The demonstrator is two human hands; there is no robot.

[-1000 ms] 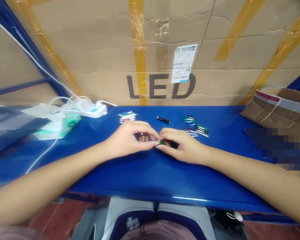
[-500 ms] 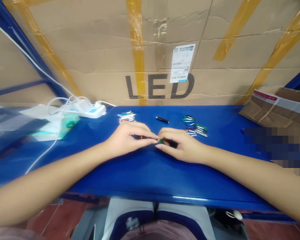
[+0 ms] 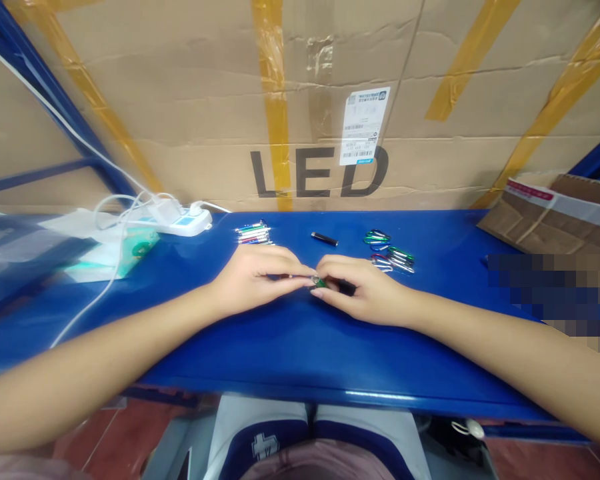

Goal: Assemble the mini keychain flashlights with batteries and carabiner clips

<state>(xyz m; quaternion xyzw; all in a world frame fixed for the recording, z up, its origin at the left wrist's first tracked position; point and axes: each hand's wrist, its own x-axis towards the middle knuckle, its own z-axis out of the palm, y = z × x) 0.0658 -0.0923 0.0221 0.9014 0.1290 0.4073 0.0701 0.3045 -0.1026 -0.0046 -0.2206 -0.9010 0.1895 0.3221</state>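
Observation:
My left hand [image 3: 253, 280] and my right hand [image 3: 363, 292] meet fingertip to fingertip low over the blue table [image 3: 290, 347]. Between them sits a small green and silver part [image 3: 320, 283], pinched by both hands. A black piece [image 3: 347, 287] shows under my right fingers. Behind my left hand lies a bundle of small coloured tubes [image 3: 253, 233]. A black cylinder [image 3: 325, 239] lies alone behind the hands. Several coloured carabiner clips [image 3: 391, 253] lie behind my right hand.
A large cardboard box marked LED [image 3: 320, 100] stands along the back of the table. A white power strip with cables [image 3: 177, 219] lies at the back left, beside a teal packet [image 3: 125, 257]. A taped cardboard box [image 3: 555, 217] sits at the right.
Both hands stay together on the small part. My left fingers have flattened slightly and the view has shifted a little.

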